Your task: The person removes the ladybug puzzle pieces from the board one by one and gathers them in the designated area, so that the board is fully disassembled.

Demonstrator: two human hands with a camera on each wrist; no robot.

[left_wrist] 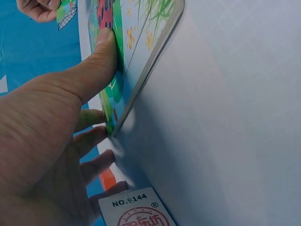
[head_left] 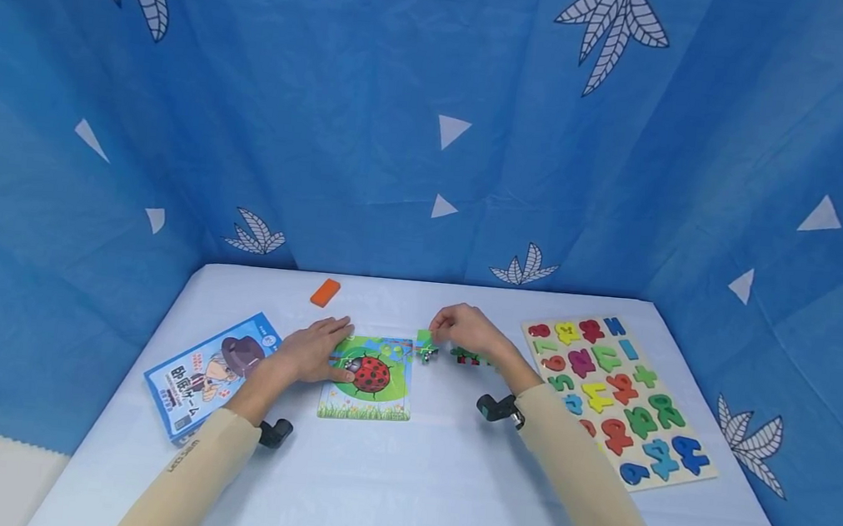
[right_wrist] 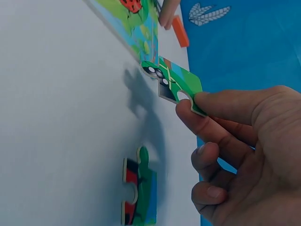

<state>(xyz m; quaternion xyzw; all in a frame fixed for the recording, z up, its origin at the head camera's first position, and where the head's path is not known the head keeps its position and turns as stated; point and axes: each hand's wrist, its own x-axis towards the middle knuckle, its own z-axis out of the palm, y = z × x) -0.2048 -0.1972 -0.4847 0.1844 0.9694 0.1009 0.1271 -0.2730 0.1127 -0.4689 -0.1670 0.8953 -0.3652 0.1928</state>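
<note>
Your right hand point(right_wrist: 268, 136) pinches a flat green jigsaw piece with black-and-white details point(right_wrist: 181, 80) near a green picture board bearing a red ladybird point(right_wrist: 134, 23). Well apart from that board, a green, red and blue jigsaw piece point(right_wrist: 145, 193) lies on the white worktop point(right_wrist: 56, 122); beyond the board sits an orange rectangular block point(right_wrist: 180, 31).

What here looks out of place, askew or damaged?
The orange block seems oddest: it lies alone beyond the left hand, apart from the ladybird puzzle and the board of coloured shapes. The blue box also sits askew on the table. I see no spill or damage.
</note>
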